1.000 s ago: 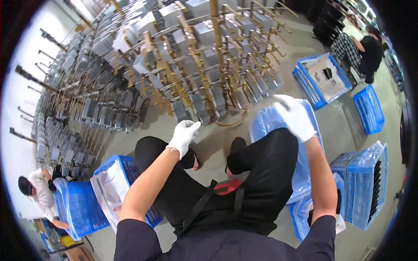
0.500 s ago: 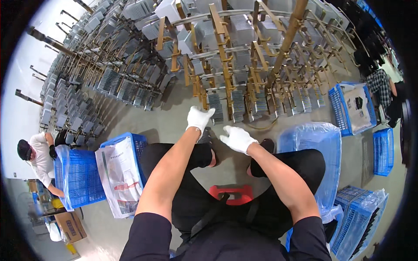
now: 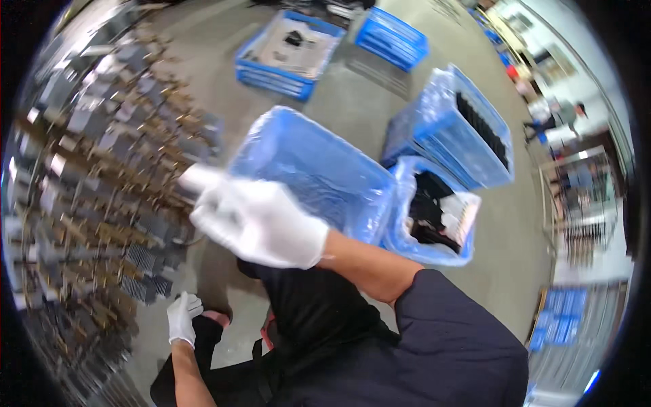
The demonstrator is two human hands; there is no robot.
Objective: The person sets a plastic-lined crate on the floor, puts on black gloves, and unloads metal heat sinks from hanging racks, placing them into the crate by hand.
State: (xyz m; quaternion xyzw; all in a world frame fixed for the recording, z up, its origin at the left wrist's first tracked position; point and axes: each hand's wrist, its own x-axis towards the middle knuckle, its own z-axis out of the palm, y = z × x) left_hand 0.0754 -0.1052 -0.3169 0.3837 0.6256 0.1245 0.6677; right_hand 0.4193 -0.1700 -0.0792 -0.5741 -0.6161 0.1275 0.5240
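My right hand (image 3: 261,224), in a white glove, is raised in front of a lined blue crate (image 3: 312,163). Motion smears its fingers, and no object shows in them. Lower left, my left hand (image 3: 182,319), gloved in white too, has its fingers curled in, and nothing sticks out of it. It hangs beside grey finned metal parts (image 3: 139,288) on the rack, with a gap between. Clear blue plastic film covers the crate's inside and rim.
Rows of brass-coloured hooks (image 3: 102,217) fill the left. Behind the lined crate stands a blue crate with cardboard-coloured lining (image 3: 322,81), near another blue crate (image 3: 392,37). To the right are a bag-lined bin with black items (image 3: 428,210) and stacked crates (image 3: 468,129). A person (image 3: 559,119) walks far off.
My view has swung to the right, bringing the lined crate to the middle and the rack to the left. My right hand has risen closer; my left hand appears lower left.
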